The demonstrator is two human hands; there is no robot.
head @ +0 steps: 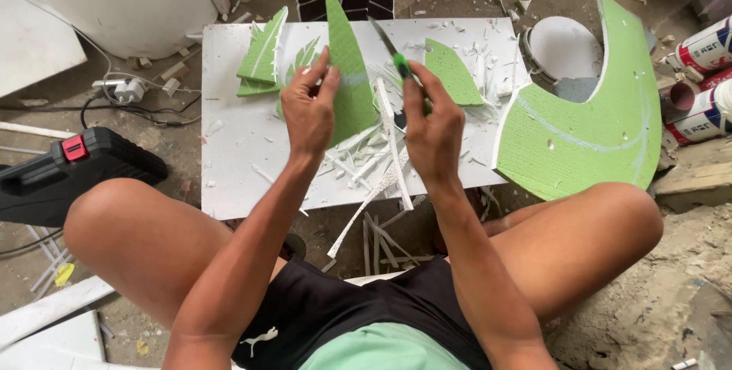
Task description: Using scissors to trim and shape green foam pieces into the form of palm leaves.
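1. Head view, centre of the frame: my left hand [309, 111] grips the lower edge of a pointed green foam piece [347, 73], thumb and fingers pinching it so it stands upright, tip toward the top of the frame.
2. Just right of it, my right hand [431, 122] is closed around a green-handled knife [393, 50], blade angled up and to the left, its tip near the piece's right edge. I cannot tell whether the blade touches the foam.
3. Both hands hover above a white board [229, 156] in the middle of the frame, which is littered with white strips [381, 164] and shavings.
4. To do this cut well, I judge that I should keep the left fingers behind the blade's path, hold the piece firmly near its base so the thin tip does not flex, and draw the knife in long, shallow strokes rather than forcing it.
5. I should also turn the piece, not my wrist, to follow the curved edge.
6. Upper left of the board: finished leaf shapes [263, 54], stacked. Upper middle: a smaller curved green offcut [454, 73].
7. Right of the frame: a large green crescent [579, 126] leans by my knee, with cans [705, 80] beyond it.
8. Left of the frame: a black tool case [69, 172] lies on the floor.
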